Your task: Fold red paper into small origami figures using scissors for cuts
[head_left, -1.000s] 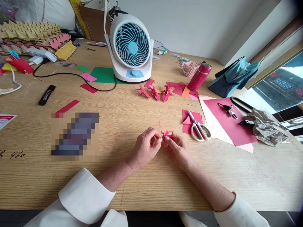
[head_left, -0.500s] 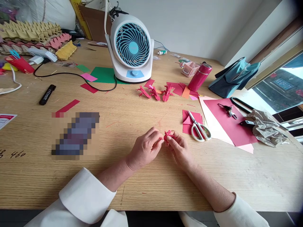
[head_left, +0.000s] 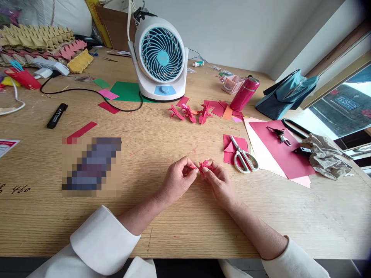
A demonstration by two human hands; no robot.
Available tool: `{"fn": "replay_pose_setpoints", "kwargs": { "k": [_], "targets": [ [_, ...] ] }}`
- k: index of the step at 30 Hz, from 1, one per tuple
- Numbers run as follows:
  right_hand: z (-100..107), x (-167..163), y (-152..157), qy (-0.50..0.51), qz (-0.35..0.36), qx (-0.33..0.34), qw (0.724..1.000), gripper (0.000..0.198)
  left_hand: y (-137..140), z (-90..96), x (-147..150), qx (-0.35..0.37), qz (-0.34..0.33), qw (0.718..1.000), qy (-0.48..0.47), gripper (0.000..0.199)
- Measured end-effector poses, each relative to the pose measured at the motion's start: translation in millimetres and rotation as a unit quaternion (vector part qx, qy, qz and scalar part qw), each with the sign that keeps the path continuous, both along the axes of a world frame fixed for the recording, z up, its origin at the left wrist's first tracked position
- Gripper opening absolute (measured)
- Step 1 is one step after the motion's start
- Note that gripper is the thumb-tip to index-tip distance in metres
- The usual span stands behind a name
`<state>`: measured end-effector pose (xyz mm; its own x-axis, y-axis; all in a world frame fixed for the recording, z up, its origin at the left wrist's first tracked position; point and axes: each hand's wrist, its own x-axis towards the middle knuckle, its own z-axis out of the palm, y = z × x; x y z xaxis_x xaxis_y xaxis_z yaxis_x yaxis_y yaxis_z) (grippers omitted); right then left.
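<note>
Between my two hands, just above the table, is a small red folded paper figure [head_left: 204,165] with pointed parts. My left hand [head_left: 177,178] pinches a thin red point at its left side between thumb and fingertips. On the right, my right hand [head_left: 222,184] grips the figure's body, thumb on the near face; its other fingers partly hide the paper. Beyond the hands stand three similar red folded paper figures [head_left: 189,114]. White-handled scissors [head_left: 245,159] lie to the right on red paper squares [head_left: 228,157].
A white and blue fan [head_left: 162,58] stands at the back. Further right are a red thermos [head_left: 245,94], a teal bag [head_left: 285,96] and paper sheets [head_left: 278,148] with keys. To the left lie a black marker [head_left: 57,116], a red paper strip [head_left: 82,132] and a blurred-out dark object [head_left: 92,164].
My left hand has turned slightly and its fingers have shifted; more of the pinched red point now shows. My right hand keeps its hold almost unmoved.
</note>
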<state>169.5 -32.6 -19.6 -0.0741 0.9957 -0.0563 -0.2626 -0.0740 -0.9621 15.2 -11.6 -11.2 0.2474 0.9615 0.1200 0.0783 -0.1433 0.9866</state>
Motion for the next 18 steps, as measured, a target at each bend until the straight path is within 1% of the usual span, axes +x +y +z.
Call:
{"fn": "replay_pose_setpoints", "kwargs": {
  "k": [6, 10, 12, 18],
  "targets": [
    [-1.0, 0.4, 0.1, -0.003, 0.001, -0.010, 1.000, 0.023, -2.6, 0.4, 2.7, -0.049, 0.008, 0.998, -0.037, 0.011],
    [-1.1, 0.6, -0.3, -0.003, 0.001, -0.018, 1.000, 0.023, -2.3, 2.0, 3.6, -0.089, -0.014, 0.993, -0.083, 0.014],
    [0.4, 0.4, -0.2, -0.005, 0.003, -0.024, 1.000, 0.024, -0.6, 1.9, 2.9, -0.085, -0.025, 0.993, -0.083, 0.014],
    [5.5, 1.7, 2.5, -0.018, 0.013, -0.032, 0.999, 0.026, 5.3, -0.6, -1.9, -0.038, -0.037, 0.998, -0.026, 0.014]
  ]
}}
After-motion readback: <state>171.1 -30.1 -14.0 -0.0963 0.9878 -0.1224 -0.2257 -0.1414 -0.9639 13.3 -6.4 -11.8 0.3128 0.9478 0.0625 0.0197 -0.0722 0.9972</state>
